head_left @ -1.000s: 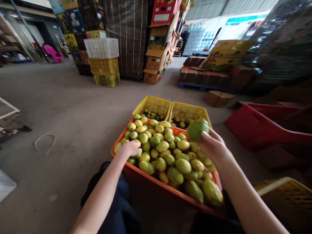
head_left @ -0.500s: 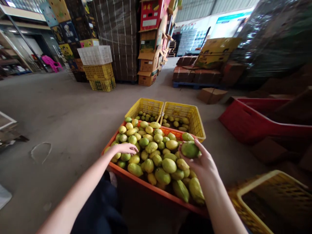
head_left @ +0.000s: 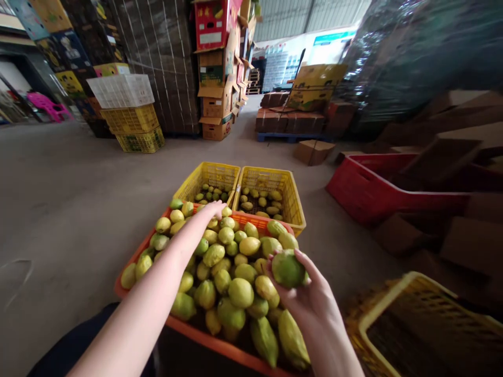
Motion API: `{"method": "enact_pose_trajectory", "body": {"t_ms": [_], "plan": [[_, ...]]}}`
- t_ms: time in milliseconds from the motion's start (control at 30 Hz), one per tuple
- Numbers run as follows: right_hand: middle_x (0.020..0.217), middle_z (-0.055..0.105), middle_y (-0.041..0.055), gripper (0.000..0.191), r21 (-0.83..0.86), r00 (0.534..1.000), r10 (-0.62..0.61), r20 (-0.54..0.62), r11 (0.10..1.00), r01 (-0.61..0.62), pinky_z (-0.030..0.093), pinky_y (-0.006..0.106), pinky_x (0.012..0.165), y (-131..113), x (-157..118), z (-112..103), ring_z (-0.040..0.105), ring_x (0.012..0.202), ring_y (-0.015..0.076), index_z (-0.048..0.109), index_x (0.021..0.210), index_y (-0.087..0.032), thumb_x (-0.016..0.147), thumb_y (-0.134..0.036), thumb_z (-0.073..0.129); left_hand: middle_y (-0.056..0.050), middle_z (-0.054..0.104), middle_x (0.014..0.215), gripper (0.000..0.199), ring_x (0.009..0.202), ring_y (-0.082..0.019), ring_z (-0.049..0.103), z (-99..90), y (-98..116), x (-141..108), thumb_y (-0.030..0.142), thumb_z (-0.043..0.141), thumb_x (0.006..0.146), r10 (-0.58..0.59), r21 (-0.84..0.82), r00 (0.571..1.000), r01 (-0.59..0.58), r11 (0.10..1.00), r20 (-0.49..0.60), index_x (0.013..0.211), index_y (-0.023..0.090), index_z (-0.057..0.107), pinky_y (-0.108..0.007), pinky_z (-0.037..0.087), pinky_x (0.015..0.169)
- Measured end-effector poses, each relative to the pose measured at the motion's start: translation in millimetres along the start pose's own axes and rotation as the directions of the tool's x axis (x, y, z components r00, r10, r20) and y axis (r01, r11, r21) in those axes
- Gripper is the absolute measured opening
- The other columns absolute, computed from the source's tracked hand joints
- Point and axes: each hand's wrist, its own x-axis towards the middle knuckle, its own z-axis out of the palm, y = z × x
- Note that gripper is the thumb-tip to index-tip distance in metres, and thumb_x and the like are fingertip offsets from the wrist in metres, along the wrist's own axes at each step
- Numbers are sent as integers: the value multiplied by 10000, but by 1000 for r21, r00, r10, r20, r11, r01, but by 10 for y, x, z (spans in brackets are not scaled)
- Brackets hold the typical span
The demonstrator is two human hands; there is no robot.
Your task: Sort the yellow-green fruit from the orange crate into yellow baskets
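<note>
Yellow and green lemons fill an orange crate directly before me. My right hand, above the crate's right side, has its fingers wrapped round a large green lemon. Toward the crate's far rim reaches my left hand, its fingers curled over a yellow lemon; the palm and part of the fingers are hidden. My left forearm covers some of the fruit on that side.
Beyond the orange crate stand two yellow crates, left and right, with some lemons inside. Another yellow crate is at near right. A red bin holds cardboard. Stacked boxes and crates stand farther back.
My left hand has moved from the crate's left side to the far rim, onto a yellow lemon. My right hand still holds the green lemon, now turned slightly. The view has swung right.
</note>
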Motion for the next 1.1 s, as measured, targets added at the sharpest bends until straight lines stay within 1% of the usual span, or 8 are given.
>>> {"method": "enact_pose_trajectory", "body": {"t_ms": [200, 367, 533, 633, 667, 800, 933, 1100], "plan": [[935, 817, 1, 348, 26, 999, 40, -34, 999, -39, 746, 426, 754, -86, -11, -111, 811, 811, 242, 660, 976, -302, 710, -155, 829, -146, 736, 1312, 507, 1280, -331, 675, 139, -62, 314, 226, 851, 727, -57, -1, 997, 57, 998, 60, 1196, 168, 667, -390, 497, 1094], [878, 801, -11, 314, 17, 998, 61, 1, 998, -61, 731, 358, 703, -26, -30, -3, 801, 772, 213, 650, 921, -290, 708, -172, 848, -154, 728, 1330, 538, 1373, -392, 610, 223, -105, 332, 114, 875, 644, -93, -110, 995, 88, 990, -39, 1146, 189, 698, -449, 431, 1184], [797, 776, -28, 288, -39, 996, 84, 37, 996, -83, 718, 370, 668, 120, -50, 147, 768, 689, 200, 635, 905, -280, 719, -178, 829, -164, 676, 1431, 714, 1422, -365, 565, -54, -81, 127, 217, 889, 735, -139, -341, 969, 62, 938, -206, 1385, 173, 597, -442, 435, 1211], [781, 766, -41, 290, -84, 997, 32, 72, 996, -26, 700, 358, 649, 209, -58, 236, 756, 680, 193, 621, 881, -277, 710, -185, 835, -135, 710, 1377, 643, 1306, -291, 656, -245, -45, -236, 344, 763, 906, -120, -516, 968, -12, 857, -222, 1480, 189, 521, -430, 539, 1114], [770, 759, -50, 293, -100, 997, 14, 71, 995, -7, 691, 344, 656, 241, -62, 265, 752, 681, 186, 619, 872, -275, 706, -186, 843, -126, 731, 1329, 576, 1253, -272, 685, -278, -35, -414, 383, 683, 968, -101, -608, 974, -44, 793, -202, 1485, 189, 521, -420, 572, 1068], [734, 728, -58, 275, -203, 994, 59, 91, 978, -40, 671, 343, 708, 406, -146, 377, 751, 732, 195, 627, 847, -271, 709, -202, 855, -140, 764, 1197, 512, 1067, -255, 730, -215, 4, -1272, 464, 436, 1073, -28, -984, 999, -26, 176, -31, 1453, 143, 557, -379, 622, 906], [714, 725, -32, 301, -259, 977, 165, 137, 958, -126, 648, 348, 620, 610, -366, 457, 748, 731, 231, 621, 819, -273, 666, -176, 861, -98, 770, 1055, 492, 622, -133, 642, 28, 76, -1968, 522, 429, 1067, -26, -962, 996, 80, -262, 90, 1408, 203, 585, -245, 547, 561], [688, 728, 19, 240, -191, 974, 144, 176, 976, -109, 599, 333, 509, 795, -530, 467, 750, 712, 270, 645, 779, -241, 632, -307, 823, -54, 736, 896, 364, 655, -158, 689, 253, 157, -2325, 460, 550, 1023, -70, -762, 990, 46, -646, 119, 1271, 215, 654, -243, 575, 565]]}}
